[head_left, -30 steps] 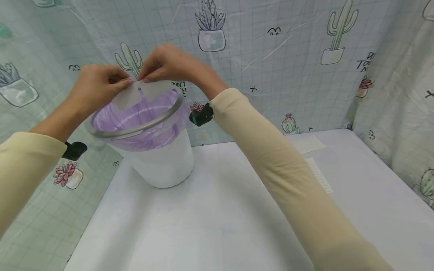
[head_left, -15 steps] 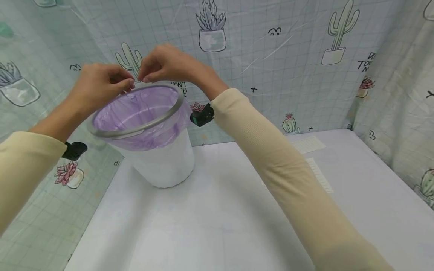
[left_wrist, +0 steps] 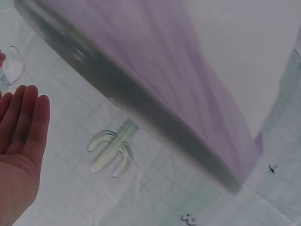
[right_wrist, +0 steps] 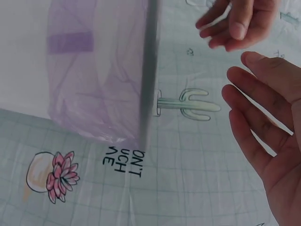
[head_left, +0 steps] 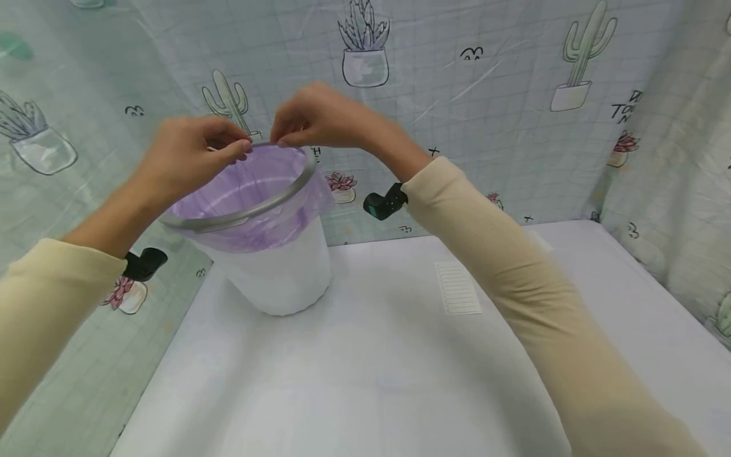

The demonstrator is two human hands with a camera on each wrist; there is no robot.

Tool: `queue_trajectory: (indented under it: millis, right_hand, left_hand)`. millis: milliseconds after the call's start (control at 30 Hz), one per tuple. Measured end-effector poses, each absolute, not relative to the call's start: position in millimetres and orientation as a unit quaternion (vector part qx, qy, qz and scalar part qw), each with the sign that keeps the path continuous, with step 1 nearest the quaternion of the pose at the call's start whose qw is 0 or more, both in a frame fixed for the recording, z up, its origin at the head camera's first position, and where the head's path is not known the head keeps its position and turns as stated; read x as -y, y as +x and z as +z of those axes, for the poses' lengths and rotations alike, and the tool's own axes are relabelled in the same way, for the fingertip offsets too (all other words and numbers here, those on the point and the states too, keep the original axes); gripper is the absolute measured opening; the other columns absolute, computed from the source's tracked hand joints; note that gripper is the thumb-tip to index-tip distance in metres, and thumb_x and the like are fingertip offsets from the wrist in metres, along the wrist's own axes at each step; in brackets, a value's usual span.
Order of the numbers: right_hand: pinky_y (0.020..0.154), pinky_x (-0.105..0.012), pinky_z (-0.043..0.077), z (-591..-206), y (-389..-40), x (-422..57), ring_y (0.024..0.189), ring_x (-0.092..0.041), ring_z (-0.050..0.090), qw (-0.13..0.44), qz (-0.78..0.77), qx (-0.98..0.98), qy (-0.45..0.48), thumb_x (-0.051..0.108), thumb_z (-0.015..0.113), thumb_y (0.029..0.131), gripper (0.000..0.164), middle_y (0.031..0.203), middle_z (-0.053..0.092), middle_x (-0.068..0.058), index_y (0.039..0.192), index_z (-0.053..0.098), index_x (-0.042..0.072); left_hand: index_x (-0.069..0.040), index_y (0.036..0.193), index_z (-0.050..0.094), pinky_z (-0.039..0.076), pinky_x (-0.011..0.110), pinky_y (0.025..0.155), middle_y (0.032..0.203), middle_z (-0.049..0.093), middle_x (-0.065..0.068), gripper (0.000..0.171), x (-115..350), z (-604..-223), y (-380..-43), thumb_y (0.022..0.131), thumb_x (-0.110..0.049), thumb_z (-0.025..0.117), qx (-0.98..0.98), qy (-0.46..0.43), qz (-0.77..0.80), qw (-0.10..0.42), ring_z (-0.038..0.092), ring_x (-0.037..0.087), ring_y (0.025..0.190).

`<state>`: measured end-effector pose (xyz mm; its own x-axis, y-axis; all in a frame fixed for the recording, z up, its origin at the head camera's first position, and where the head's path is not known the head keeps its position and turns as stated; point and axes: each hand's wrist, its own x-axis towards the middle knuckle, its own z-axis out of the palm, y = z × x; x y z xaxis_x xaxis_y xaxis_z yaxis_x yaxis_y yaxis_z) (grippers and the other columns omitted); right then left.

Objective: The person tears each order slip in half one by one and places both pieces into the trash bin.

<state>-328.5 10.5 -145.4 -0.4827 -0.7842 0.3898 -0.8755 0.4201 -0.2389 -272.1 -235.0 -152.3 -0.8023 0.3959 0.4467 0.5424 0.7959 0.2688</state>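
A white bin [head_left: 280, 285] stands at the table's back left, lined with a thin purple bag [head_left: 245, 241] folded over its edge. A grey ring [head_left: 291, 193] clamps the bag at the top. Over the ring's far side are my two hands, apart from each other. My left hand [head_left: 185, 152], fingers bent loosely with nothing in them, is nearest the far left of the ring. To its right my right hand [head_left: 320, 117] is bare too; the right wrist view shows its fingers [right_wrist: 256, 120] spread and relaxed. The bin's bottom is hidden.
A small lined sheet [head_left: 459, 289] lies on the white table [head_left: 354, 381] right of the bin. Another pale sheet [head_left: 539, 240] shows partly behind my right forearm. A cactus-print curtain [head_left: 434, 38] hangs behind and at both sides.
The pale sheet pinched between my hands a second ago is gone from them, having dropped toward the bin's inside. My right hand has since moved right, away from the left.
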Motion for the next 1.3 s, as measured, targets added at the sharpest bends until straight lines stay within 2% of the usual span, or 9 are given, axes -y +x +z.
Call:
queue_trajectory:
  millis: [267, 433, 667, 733, 933, 1067, 1167, 1300]
  right_hand:
    - [0.084, -0.019, 0.055, -172.3, -305.6, -30.3, 0.090, -0.005, 0.070, 0.167, 0.256, 0.799, 0.517, 0.015, 0.070, 0.098, 0.014, 0.102, 0.077, 0.002, 0.107, 0.079, 0.008]
    - [0.084, -0.022, 0.056, -186.0, -296.2, -41.2, 0.092, -0.009, 0.071, 0.165, 0.263, 0.807, 0.503, 0.013, 0.070, 0.098, 0.015, 0.104, 0.076, 0.000, 0.108, 0.078, 0.007]
    - [0.086, -0.024, 0.056, -204.1, -283.4, -60.0, 0.094, -0.010, 0.071, 0.176, 0.259, 0.809, 0.498, 0.010, 0.070, 0.097, 0.013, 0.104, 0.076, -0.001, 0.107, 0.078, 0.007]
    - [0.086, -0.025, 0.056, -209.2, -278.0, -65.8, 0.094, -0.010, 0.071, 0.179, 0.253, 0.810, 0.498, 0.010, 0.070, 0.097, 0.013, 0.105, 0.076, 0.000, 0.107, 0.078, 0.008]
    - [0.086, -0.029, 0.057, -223.5, -262.1, -82.2, 0.099, -0.012, 0.071, 0.197, 0.236, 0.813, 0.494, 0.011, 0.070, 0.097, 0.014, 0.108, 0.076, 0.001, 0.109, 0.078, 0.011]
    - [0.081, -0.030, 0.057, -233.9, -251.7, -92.6, 0.100, -0.015, 0.071, 0.226, 0.227, 0.803, 0.503, 0.010, 0.074, 0.094, 0.014, 0.106, 0.076, 0.000, 0.108, 0.078, 0.010]
    - [0.081, -0.032, 0.058, -242.2, -244.1, -98.7, 0.099, -0.018, 0.072, 0.243, 0.226, 0.794, 0.509, 0.007, 0.076, 0.092, 0.016, 0.105, 0.077, -0.002, 0.108, 0.077, 0.008]
    - [0.083, -0.033, 0.058, -253.1, -233.5, -106.9, 0.097, -0.017, 0.072, 0.248, 0.224, 0.798, 0.501, 0.007, 0.078, 0.090, 0.017, 0.103, 0.077, 0.000, 0.107, 0.077, 0.010]
  left_hand:
    - [-0.011, 0.108, 0.077, 0.048, 0.008, 0.074, 0.102, 0.077, 0.006, 0.021, 211.8, -154.5, -248.6, 0.100, -0.028, 0.068, 0.918, -0.281, -0.192, 0.206, 0.062, -0.011, 0.081]
    - [-0.009, 0.104, 0.077, 0.051, 0.009, 0.077, 0.101, 0.077, 0.003, 0.016, 200.2, -159.8, -234.9, 0.100, -0.021, 0.068, 0.905, -0.312, -0.200, 0.210, 0.064, -0.010, 0.085]
    - [-0.005, 0.102, 0.077, 0.053, 0.011, 0.079, 0.099, 0.077, 0.003, 0.010, 189.7, -171.7, -219.1, 0.097, -0.009, 0.069, 0.884, -0.357, -0.210, 0.216, 0.073, 0.013, 0.092]
    - [-0.005, 0.102, 0.077, 0.054, 0.012, 0.080, 0.099, 0.077, 0.004, 0.009, 187.0, -175.0, -214.6, 0.097, -0.007, 0.070, 0.877, -0.370, -0.217, 0.215, 0.074, 0.016, 0.093]
    - [-0.007, 0.101, 0.077, 0.058, 0.025, 0.083, 0.098, 0.076, 0.000, 0.009, 179.0, -187.1, -201.3, 0.095, -0.003, 0.071, 0.855, -0.411, -0.234, 0.211, 0.073, 0.015, 0.093]
    - [-0.007, 0.102, 0.076, 0.060, 0.037, 0.080, 0.099, 0.076, 0.000, 0.011, 172.6, -201.4, -196.2, 0.094, -0.002, 0.071, 0.839, -0.449, -0.221, 0.214, 0.074, 0.017, 0.092]
    - [-0.006, 0.103, 0.076, 0.061, 0.039, 0.079, 0.099, 0.076, 0.002, 0.012, 168.4, -214.4, -193.1, 0.094, -0.002, 0.071, 0.835, -0.465, -0.210, 0.208, 0.073, 0.019, 0.091]
    - [-0.005, 0.106, 0.074, 0.059, 0.037, 0.083, 0.101, 0.076, 0.002, 0.012, 163.5, -230.0, -187.9, 0.094, -0.004, 0.071, 0.836, -0.471, -0.201, 0.196, 0.071, 0.018, 0.094]
